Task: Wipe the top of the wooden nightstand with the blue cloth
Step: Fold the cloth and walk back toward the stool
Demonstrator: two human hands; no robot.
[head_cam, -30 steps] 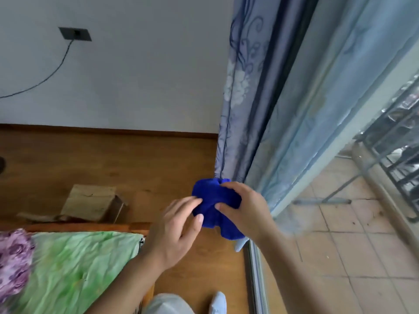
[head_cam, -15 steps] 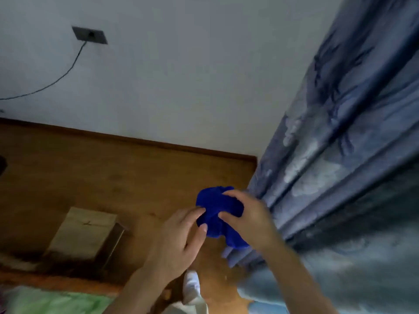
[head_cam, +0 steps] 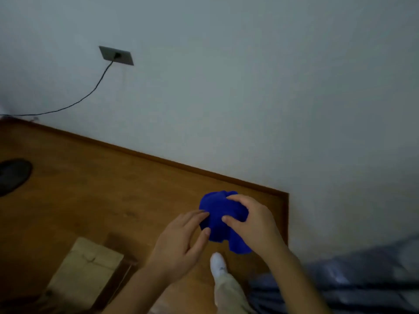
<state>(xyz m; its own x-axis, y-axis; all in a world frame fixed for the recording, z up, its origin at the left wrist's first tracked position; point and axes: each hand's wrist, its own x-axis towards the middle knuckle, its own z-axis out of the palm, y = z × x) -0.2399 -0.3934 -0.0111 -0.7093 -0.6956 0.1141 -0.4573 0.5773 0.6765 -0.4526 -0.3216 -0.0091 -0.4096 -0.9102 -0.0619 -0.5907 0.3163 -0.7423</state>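
Her right hand (head_cam: 251, 225) grips the bunched blue cloth (head_cam: 218, 217) in curled fingers; the left hand (head_cam: 181, 243), fingers loosely spread, touches its edge.

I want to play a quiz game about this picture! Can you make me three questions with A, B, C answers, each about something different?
1. Where is the socket?
A. on the wall
B. on the floor
C. on the box

2. What colour is the cloth?
A. red
B. blue
C. yellow

3. What is happening to the cloth?
A. lying flat on the floor
B. hanging from the socket
C. bunched up in the hands

Answers:
1 A: the socket sits on the white wall with a cable hanging from it.
2 B: it is bright blue.
3 C: the right hand has its grip on it, and the left hand touches its edge.
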